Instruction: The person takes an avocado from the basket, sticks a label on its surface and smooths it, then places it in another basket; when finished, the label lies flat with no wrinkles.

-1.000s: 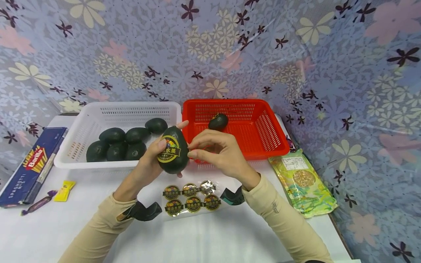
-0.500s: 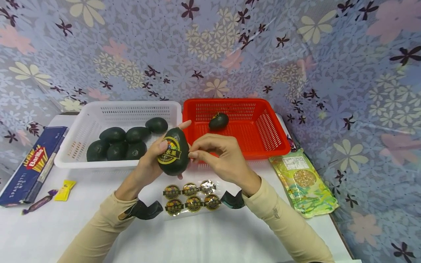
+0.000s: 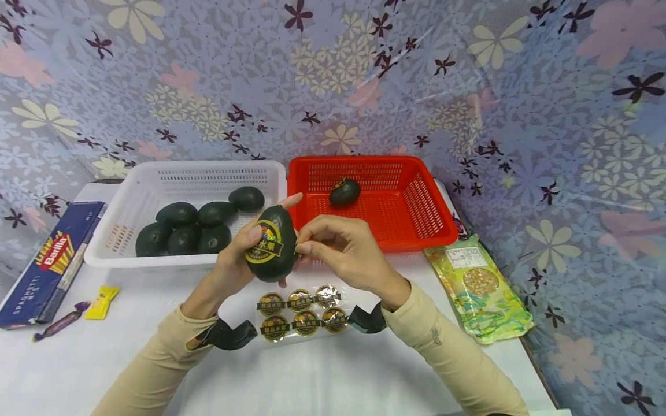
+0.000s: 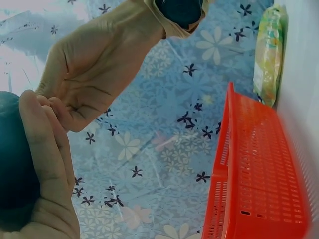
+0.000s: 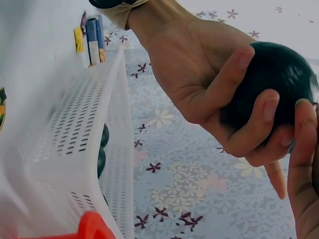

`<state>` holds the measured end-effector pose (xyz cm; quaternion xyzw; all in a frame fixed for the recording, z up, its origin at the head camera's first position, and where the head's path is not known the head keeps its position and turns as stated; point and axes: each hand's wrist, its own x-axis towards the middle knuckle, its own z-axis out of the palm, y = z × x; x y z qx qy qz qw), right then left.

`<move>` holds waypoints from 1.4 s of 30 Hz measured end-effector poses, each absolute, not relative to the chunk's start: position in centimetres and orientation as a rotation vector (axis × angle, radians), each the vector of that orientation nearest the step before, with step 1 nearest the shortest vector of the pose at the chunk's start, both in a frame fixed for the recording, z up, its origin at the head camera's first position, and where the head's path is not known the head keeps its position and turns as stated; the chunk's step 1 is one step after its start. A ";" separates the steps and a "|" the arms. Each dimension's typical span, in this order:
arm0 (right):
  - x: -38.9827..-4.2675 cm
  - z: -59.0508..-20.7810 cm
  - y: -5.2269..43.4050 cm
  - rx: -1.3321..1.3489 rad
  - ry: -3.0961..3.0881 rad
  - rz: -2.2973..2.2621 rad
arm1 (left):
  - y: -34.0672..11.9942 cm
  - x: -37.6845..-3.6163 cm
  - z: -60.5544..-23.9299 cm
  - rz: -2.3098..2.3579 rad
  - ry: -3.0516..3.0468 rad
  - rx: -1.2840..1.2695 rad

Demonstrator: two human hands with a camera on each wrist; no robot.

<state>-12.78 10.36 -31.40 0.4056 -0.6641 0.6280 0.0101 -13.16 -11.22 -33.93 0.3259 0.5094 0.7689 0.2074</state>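
Observation:
A dark green avocado is gripped in my left hand, its thumb over the front. A round gold-and-black sticker lies on the side facing up. In the right wrist view, the left fingers curl round the avocado's underside. Close to the avocado's right side, my right hand has its thumb and forefinger tips drawn together. Whether anything is pinched between those tips is too small to tell. Below both hands lies a clear sheet bearing several round stickers.
A white basket with several avocados stands back left. Beside it, a red basket holds one stickered avocado. A spaghetti box and two wrapped sweets lie left; a green-yellow bag lies right.
Both hands and the avocado have drifted slightly down towards me. The avocado has shifted a little left, and my left hand keeps its hold.

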 end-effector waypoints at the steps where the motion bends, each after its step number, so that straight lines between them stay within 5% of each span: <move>1: -12.8 -31.4 10.4 1.263 -2.082 1.982 | -11.2 -13.1 -33.9 2.137 1.417 0.903; 42: -13.2 -32.0 11.4 1.313 -2.048 2.262 | -9.5 -12.4 -33.8 2.225 1.404 0.896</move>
